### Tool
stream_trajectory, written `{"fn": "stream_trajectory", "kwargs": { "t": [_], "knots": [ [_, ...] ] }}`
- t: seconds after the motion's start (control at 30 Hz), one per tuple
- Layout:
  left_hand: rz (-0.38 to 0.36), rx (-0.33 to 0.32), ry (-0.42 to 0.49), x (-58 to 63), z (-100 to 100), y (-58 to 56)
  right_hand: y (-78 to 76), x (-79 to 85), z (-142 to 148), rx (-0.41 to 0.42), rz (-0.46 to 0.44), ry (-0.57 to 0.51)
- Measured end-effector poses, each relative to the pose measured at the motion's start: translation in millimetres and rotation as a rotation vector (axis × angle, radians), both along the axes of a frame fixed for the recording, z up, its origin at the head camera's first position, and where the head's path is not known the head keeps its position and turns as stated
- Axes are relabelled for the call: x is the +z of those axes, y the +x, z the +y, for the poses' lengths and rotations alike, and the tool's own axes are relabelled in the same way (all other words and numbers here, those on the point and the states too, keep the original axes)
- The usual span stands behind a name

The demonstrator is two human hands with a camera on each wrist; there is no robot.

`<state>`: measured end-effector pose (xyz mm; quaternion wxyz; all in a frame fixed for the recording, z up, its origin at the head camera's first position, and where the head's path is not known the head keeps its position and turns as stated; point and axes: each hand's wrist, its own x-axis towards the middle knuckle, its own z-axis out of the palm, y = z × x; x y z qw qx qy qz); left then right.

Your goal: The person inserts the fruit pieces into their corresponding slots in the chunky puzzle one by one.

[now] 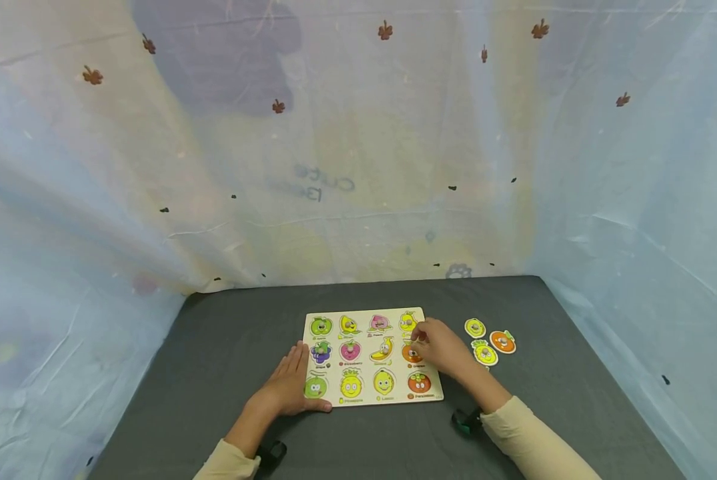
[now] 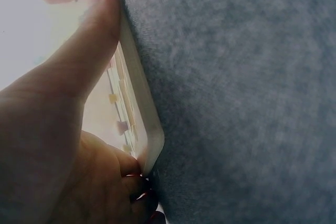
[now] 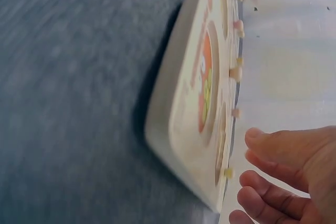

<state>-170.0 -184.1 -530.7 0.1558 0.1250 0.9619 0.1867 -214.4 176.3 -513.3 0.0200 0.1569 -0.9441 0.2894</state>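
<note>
A wooden fruit puzzle board [image 1: 366, 400] lies on the dark table. My left hand [image 1: 287, 387] rests at its near left corner, fingers straight along the left side and thumb on the front edge [image 2: 139, 98]. Over the right side of the board is my right hand [image 1: 444, 347], fingertips by the orange picture [image 1: 412, 353], which they partly cover. In the right wrist view, the right hand's [image 3: 286, 174] thumb and fingers are loosely bent and apart, with nothing between them. Several knobs [image 3: 236, 73] stand up from the board; the persimmon recess [image 3: 206, 85] shows only its printed picture.
Right of the board lie loose fruit pieces: a yellow round piece [image 1: 475, 327], a pineapple piece [image 1: 485, 353] and an orange-coloured piece with a green leaf [image 1: 503, 342]. A patterned curtain [image 1: 358, 233] hangs behind the dark table [image 1: 238, 333] and along its sides.
</note>
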Motion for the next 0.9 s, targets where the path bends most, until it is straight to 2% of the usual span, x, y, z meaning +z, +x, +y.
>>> {"fn": "stream_trajectory", "kwargs": {
  "t": [0.37, 0.7, 0.9],
  "knots": [
    [0.005, 0.001, -0.016, -0.5, 0.2, -0.1, 1.2, -1.4, 28.7, -0.04, 0.048, 0.026],
    [0.004, -0.008, -0.003, -3.1, 0.1, -0.2, 3.1, 1.1, 55.3, -0.098, 0.021, -0.008],
    [0.005, -0.003, 0.017, -1.7, 0.2, 0.2, 5.9, 2.9, 67.5, -0.134, 0.026, 0.008]
  ]
}}
